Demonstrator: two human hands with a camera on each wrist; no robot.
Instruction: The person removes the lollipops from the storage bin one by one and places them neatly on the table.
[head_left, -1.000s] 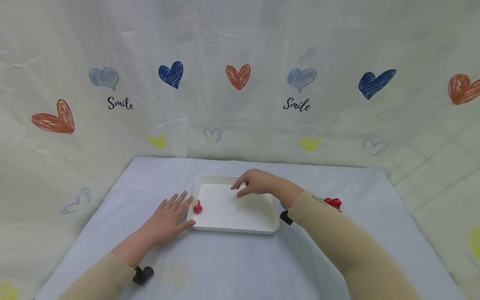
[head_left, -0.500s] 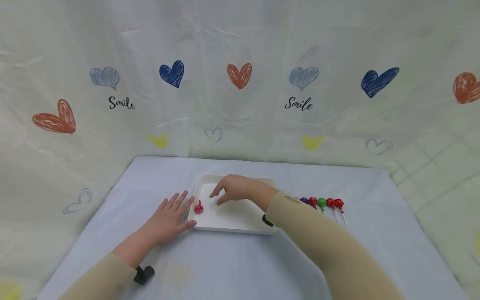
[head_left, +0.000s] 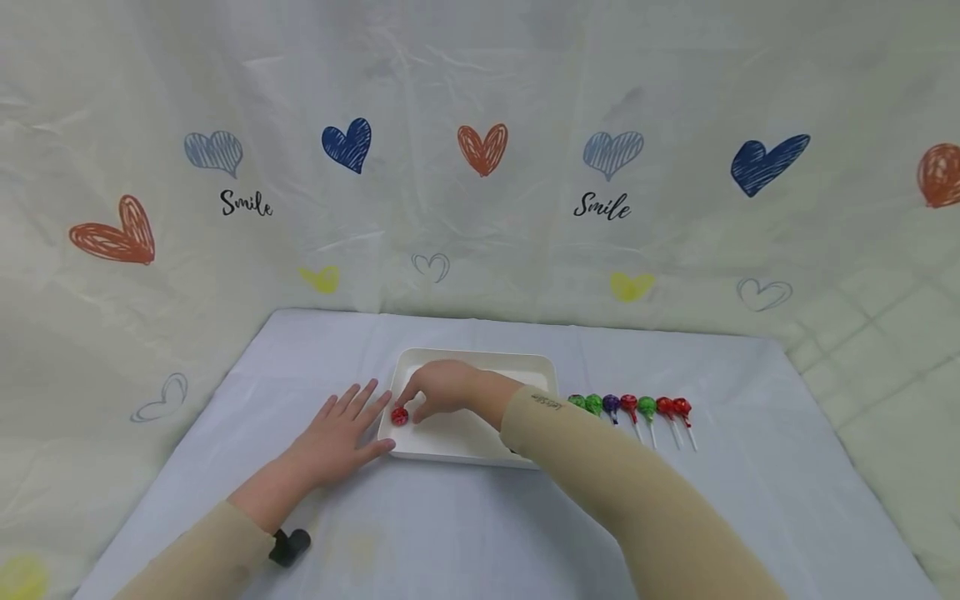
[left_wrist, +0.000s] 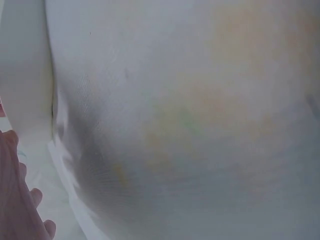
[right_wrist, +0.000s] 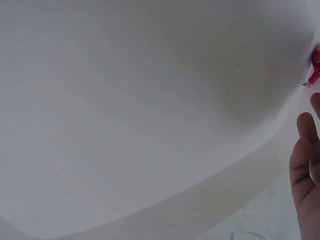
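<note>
A red-wrapped lollipop (head_left: 399, 417) lies at the left end of a white tray (head_left: 472, 437). Over it reaches my right hand (head_left: 446, 387), its index fingertip close to the candy and its thumb apart from it. In the right wrist view, the fingers (right_wrist: 305, 157) look loosely bent, with a gap between the visible fingertips and the lollipop (right_wrist: 316, 65). My left hand (head_left: 337, 440) lies with spread, straight fingers at the tray's left edge, its fingertips at the rim. Part of that hand (left_wrist: 20, 195) shows at the lower left of the left wrist view.
Right of the tray, several lollipops (head_left: 647, 407) with green, purple and red wrappers lie in a row on the white cloth (head_left: 420, 533). The right sleeve (head_left: 600, 483) crosses in front of the tray's right end. A heart-printed sheet (head_left: 480, 233) hangs behind the table.
My right hand has moved left and down across the tray to the red lollipop. More of the lollipop row has come out from behind the sleeve. The left hand stays put.
</note>
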